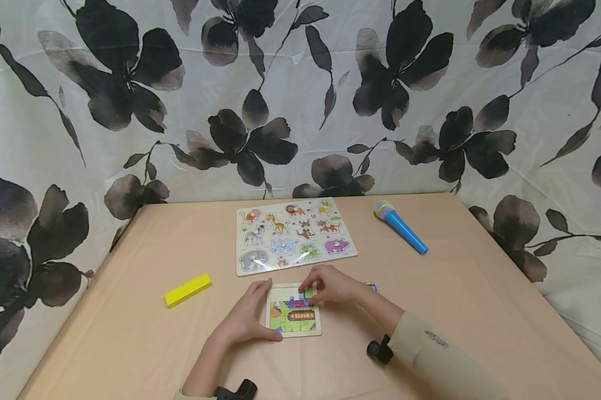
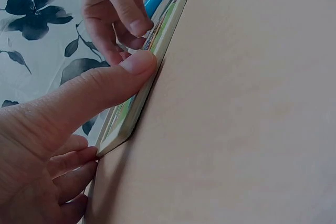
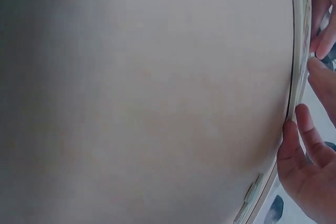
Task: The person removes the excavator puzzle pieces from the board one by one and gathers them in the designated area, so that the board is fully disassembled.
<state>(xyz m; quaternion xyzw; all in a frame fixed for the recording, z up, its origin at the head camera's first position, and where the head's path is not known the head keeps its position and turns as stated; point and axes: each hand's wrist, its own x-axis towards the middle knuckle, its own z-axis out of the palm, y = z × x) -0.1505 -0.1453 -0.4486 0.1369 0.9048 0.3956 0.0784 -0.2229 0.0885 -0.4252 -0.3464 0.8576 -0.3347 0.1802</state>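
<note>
Should your left hand (image 1: pixel 249 318), gripping the puzzle (image 1: pixel 293 334) on the table (image 1: pixel 130 316), slip, the pieces (image 1: pixel 301 315) may shift beneath your right hand (image 1: pixel 334 285), whose hold cannot be confirmed.

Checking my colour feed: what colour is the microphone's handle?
The microphone's handle is blue; the head view shows it best.

I see a small jigsaw (image 1: pixel 293 321) lying flat on the surface (image 1: pixel 130 339), pale-framed, its joined pieces picturing an orange-and-purple vehicle on green; pale backing shows at its upper left. A green piece (image 1: pixel 309 291) sits toward its upper right corner, partly hidden.
</note>
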